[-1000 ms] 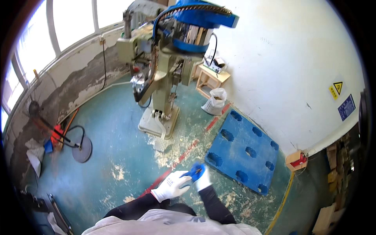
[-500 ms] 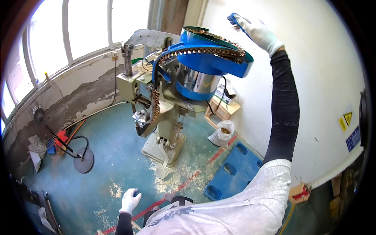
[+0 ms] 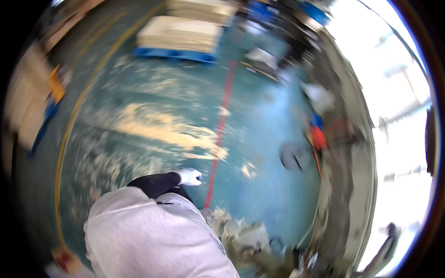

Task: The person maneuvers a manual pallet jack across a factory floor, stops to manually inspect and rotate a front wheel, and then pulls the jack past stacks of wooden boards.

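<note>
My left hand (image 3: 189,176), in a white glove, hangs low over the green floor, beside a red floor line (image 3: 220,139). Its fingers are loosely bent, a small dark gap shows by the fingertips, and nothing can be made out in it. A black sleeve (image 3: 155,184) covers that arm, coming out from the pale shirt. My right hand is out of view. Pale powder (image 3: 162,132) is strewn across the floor ahead of the left hand. The olive machine base (image 3: 248,236) is blurred at the lower edge, right of my body.
Pale stacked sheets (image 3: 181,34) stand on a blue pallet (image 3: 176,54) ahead, with another stack (image 3: 28,92) at the far left. A yellow line (image 3: 69,125) runs down the left. Along the right wall are a round grey fan base (image 3: 291,156) and a red object (image 3: 318,138).
My view has swung far to the left; the windows and fan base now lie on the right. The feeder bowl and my raised right hand have left the picture.
</note>
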Tool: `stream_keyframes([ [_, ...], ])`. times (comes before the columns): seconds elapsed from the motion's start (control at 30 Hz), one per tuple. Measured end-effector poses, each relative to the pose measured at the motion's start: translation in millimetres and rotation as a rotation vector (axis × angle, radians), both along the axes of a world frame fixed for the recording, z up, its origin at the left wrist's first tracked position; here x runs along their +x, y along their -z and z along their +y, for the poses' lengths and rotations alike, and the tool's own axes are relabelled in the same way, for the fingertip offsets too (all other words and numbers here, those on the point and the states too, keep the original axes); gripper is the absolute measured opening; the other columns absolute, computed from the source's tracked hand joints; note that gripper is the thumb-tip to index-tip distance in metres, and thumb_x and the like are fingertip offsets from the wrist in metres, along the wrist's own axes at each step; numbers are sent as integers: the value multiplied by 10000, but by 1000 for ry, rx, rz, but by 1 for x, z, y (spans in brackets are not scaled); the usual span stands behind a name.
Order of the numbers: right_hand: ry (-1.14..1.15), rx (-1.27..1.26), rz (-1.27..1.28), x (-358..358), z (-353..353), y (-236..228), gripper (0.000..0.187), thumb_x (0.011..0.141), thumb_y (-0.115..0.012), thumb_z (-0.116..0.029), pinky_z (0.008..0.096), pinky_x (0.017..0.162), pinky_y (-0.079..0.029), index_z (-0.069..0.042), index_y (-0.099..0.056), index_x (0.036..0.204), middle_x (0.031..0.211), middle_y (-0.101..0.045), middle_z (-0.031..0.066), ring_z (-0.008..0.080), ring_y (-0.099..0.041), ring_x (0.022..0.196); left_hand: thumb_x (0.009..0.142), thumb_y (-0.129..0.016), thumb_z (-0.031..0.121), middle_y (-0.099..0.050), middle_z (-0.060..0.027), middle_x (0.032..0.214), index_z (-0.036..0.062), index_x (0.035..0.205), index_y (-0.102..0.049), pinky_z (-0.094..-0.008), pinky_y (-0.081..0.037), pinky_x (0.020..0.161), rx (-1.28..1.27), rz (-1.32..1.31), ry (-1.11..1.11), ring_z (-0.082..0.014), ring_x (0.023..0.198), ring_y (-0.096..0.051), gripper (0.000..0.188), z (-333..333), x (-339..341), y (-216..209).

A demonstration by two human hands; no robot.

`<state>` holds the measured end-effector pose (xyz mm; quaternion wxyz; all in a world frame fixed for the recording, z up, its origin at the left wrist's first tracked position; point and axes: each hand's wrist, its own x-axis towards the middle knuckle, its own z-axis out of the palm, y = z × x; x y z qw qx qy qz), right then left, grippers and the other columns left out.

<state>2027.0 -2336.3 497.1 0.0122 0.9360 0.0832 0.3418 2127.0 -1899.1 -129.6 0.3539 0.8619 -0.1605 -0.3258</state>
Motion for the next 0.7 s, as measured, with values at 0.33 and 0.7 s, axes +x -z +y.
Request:
stream_keyframes([
  [0.33,264,1078,1410,153,187,584,227,1016,-628,-257,406,529,-565,-36,-664,980,894,-691,105,204,-677,697,898,-700,464,-759,-137,1110,133,1198,-729,-424,-548,905,224,179,-1024,-311,1042,-722,447,408,-158,-19],
  [0.7,211,1055,1584,368,572,697,220,1019,-597,-273,368,499,-497,-73,-688,1032,810,-697,42,200,-638,620,945,-686,454,-733,-177,1166,25,1260,-676,-423,-534,895,-43,554,-1471,-311,1062,-701,533,612,-164,1],
])
